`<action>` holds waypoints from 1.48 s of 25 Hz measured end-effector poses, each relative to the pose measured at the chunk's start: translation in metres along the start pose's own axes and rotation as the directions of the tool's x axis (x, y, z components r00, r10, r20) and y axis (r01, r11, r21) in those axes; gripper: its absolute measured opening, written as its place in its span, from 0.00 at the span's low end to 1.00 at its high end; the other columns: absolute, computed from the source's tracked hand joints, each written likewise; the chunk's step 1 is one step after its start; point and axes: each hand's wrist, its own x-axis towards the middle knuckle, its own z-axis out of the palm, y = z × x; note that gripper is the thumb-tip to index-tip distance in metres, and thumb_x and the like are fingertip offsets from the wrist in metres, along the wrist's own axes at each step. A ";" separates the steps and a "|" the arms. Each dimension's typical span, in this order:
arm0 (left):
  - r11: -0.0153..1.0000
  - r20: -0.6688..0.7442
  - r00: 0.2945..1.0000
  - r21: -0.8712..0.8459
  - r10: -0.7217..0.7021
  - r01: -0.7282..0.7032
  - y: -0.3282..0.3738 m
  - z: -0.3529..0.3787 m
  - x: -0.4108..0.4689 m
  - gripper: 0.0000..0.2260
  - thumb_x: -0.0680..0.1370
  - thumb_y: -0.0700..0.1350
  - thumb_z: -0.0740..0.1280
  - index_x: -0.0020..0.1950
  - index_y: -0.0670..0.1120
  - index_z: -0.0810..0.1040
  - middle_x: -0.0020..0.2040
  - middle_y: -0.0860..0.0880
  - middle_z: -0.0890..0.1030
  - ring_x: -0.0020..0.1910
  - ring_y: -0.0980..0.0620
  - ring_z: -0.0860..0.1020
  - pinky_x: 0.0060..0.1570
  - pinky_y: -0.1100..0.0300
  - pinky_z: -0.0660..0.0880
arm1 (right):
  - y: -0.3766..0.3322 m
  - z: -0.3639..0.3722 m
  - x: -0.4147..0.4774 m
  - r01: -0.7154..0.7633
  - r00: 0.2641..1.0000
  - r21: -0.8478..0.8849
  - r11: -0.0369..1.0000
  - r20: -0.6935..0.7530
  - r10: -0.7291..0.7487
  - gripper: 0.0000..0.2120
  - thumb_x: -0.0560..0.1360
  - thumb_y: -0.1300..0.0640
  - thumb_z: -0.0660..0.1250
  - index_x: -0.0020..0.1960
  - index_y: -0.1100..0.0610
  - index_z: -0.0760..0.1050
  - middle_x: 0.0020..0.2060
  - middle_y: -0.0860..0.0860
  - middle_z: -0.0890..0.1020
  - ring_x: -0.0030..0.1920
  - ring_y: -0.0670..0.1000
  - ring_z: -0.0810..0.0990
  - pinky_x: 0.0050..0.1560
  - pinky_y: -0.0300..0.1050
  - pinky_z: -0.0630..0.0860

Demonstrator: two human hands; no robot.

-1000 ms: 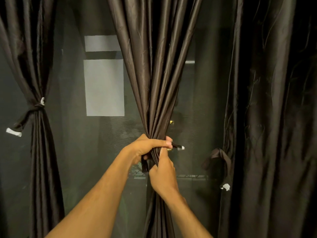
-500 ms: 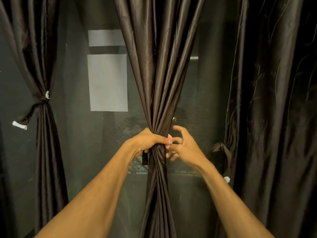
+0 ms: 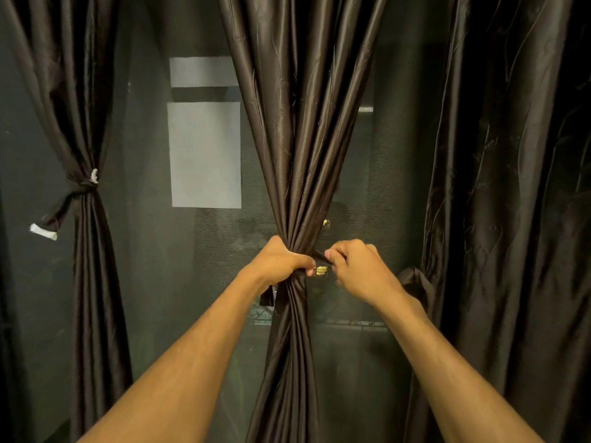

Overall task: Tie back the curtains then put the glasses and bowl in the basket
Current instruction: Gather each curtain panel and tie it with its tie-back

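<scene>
A dark brown satin curtain (image 3: 300, 148) hangs in the middle, gathered into a narrow bunch at waist height. My left hand (image 3: 281, 260) grips that bunch from the left. My right hand (image 3: 355, 270) sits just right of it and pinches the dark tie-back strap (image 3: 319, 254), which runs from the bunch to my fingers. A short end of strap (image 3: 267, 297) hangs below my left wrist. The glasses, bowl and basket are not in view.
At the left, a second curtain (image 3: 86, 282) is tied with a knotted strap (image 3: 83, 187) with white ends. A third curtain (image 3: 499, 219) hangs loose at the right, its strap (image 3: 415, 282) dangling. Behind is a dark mesh window (image 3: 160, 251) with a pale panel (image 3: 206, 155).
My right hand moved from the front of the bunch to its right side, closed on the strap and drew it out to the right. My left hand kept its grip.
</scene>
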 end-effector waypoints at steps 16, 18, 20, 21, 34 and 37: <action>0.952 -0.239 0.945 0.159 -0.222 0.263 0.003 0.007 0.015 0.22 0.73 0.44 0.72 0.63 0.39 0.69 0.53 0.37 0.80 0.37 0.46 0.82 0.20 0.63 0.71 | -0.049 0.067 -0.027 -0.397 0.903 0.770 0.499 0.231 0.362 0.12 0.85 0.58 0.49 0.55 0.60 0.71 0.35 0.54 0.79 0.17 0.46 0.70 0.18 0.39 0.67; 0.979 -0.194 0.960 -0.087 -0.200 0.186 -0.003 0.008 0.012 0.19 0.72 0.37 0.71 0.60 0.36 0.69 0.41 0.38 0.78 0.21 0.54 0.74 0.14 0.69 0.61 | -0.047 0.068 -0.030 -0.362 0.918 0.764 0.534 0.192 0.348 0.13 0.85 0.57 0.51 0.52 0.61 0.71 0.26 0.52 0.76 0.17 0.46 0.69 0.18 0.38 0.67; 0.944 -0.144 0.966 -0.286 -0.214 0.166 -0.008 0.007 0.009 0.15 0.73 0.33 0.68 0.56 0.38 0.67 0.34 0.42 0.73 0.16 0.57 0.68 0.15 0.68 0.59 | -0.044 0.068 -0.032 -0.333 0.926 0.757 0.563 0.148 0.349 0.14 0.85 0.56 0.52 0.51 0.63 0.72 0.22 0.53 0.73 0.17 0.47 0.68 0.19 0.38 0.67; 0.920 -0.110 0.971 -0.359 -0.212 0.160 -0.008 0.006 0.007 0.13 0.73 0.32 0.67 0.53 0.39 0.67 0.33 0.43 0.72 0.17 0.57 0.67 0.16 0.66 0.59 | -0.042 0.069 -0.033 -0.324 0.926 0.748 0.579 0.125 0.357 0.15 0.85 0.55 0.53 0.51 0.64 0.73 0.23 0.55 0.73 0.17 0.48 0.68 0.19 0.39 0.67; 0.844 -0.006 0.991 -0.525 -0.132 0.110 -0.018 -0.012 -0.015 0.04 0.80 0.34 0.61 0.48 0.42 0.71 0.34 0.46 0.74 0.29 0.52 0.74 0.34 0.55 0.77 | -0.025 0.079 -0.022 -0.206 0.950 0.583 0.786 -0.075 0.304 0.15 0.82 0.55 0.61 0.44 0.62 0.79 0.27 0.59 0.77 0.20 0.45 0.73 0.23 0.44 0.75; 0.879 0.005 0.992 -0.464 -0.123 0.111 -0.021 -0.019 -0.016 0.06 0.78 0.35 0.67 0.53 0.39 0.75 0.33 0.46 0.81 0.32 0.52 0.81 0.43 0.55 0.80 | -0.020 0.078 -0.018 -0.161 0.961 0.561 0.812 -0.100 0.259 0.13 0.79 0.54 0.66 0.39 0.58 0.80 0.26 0.54 0.76 0.26 0.48 0.75 0.30 0.54 0.79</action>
